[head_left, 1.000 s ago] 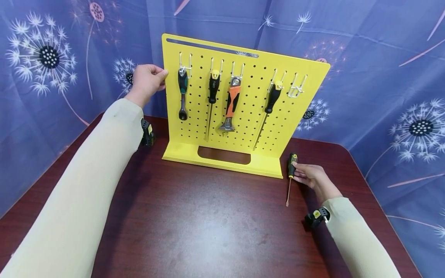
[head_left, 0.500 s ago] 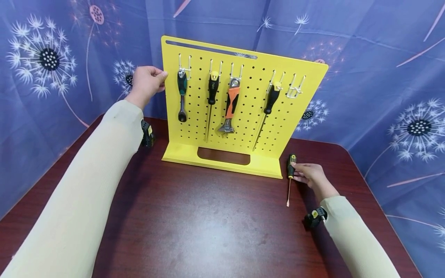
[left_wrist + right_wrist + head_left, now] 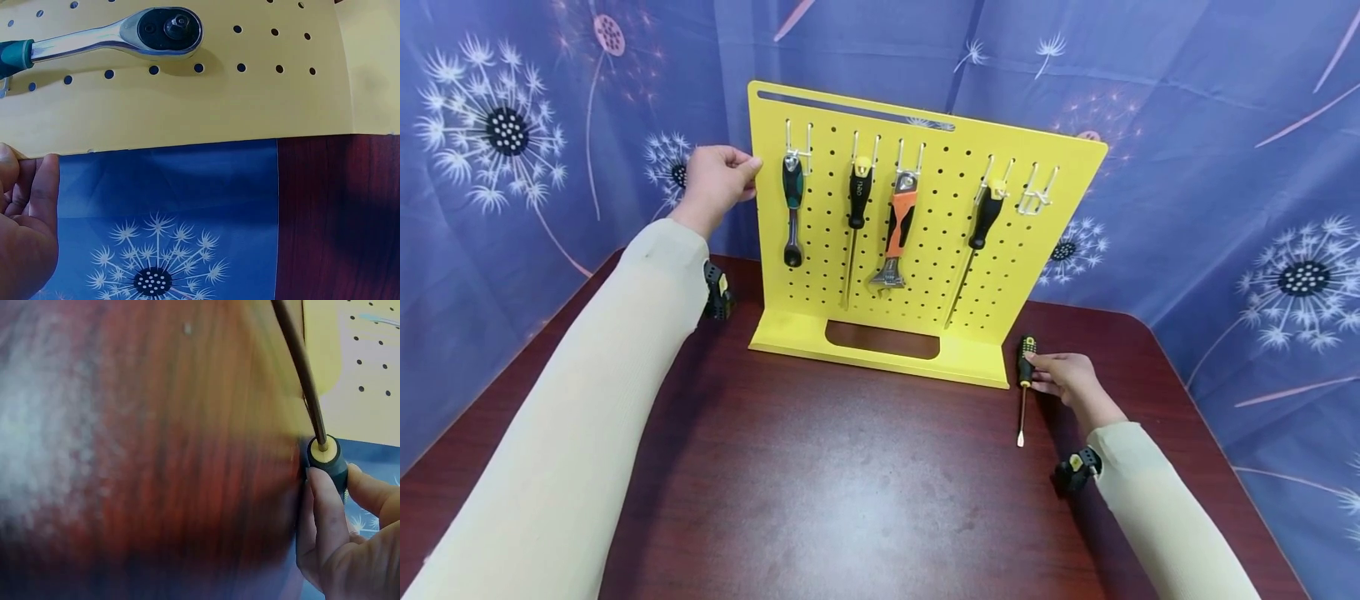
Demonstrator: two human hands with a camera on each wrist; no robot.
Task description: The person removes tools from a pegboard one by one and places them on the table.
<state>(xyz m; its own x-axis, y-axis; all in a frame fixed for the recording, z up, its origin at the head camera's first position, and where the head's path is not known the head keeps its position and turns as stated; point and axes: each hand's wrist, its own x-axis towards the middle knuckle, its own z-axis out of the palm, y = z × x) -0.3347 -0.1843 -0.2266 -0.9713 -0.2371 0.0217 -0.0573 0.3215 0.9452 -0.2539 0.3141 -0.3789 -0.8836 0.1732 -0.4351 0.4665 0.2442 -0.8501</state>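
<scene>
Barely shifted since a second ago: right hand (image 3: 1063, 379) a touch closer to the pegboard's foot, fingers curled round the black-and-yellow handle of the screwdriver (image 3: 1023, 383). Lying flat on the dark red bench (image 3: 850, 492), just right of the yellow pegboard (image 3: 925, 225), long axis running front to back, handle toward the board, tip toward the wearer. Left hand (image 3: 715, 179) pinching the board's left edge, beside the hanging ratchet (image 3: 792, 208). Behind, a blue dandelion-print curtain (image 3: 1225, 125).
</scene>
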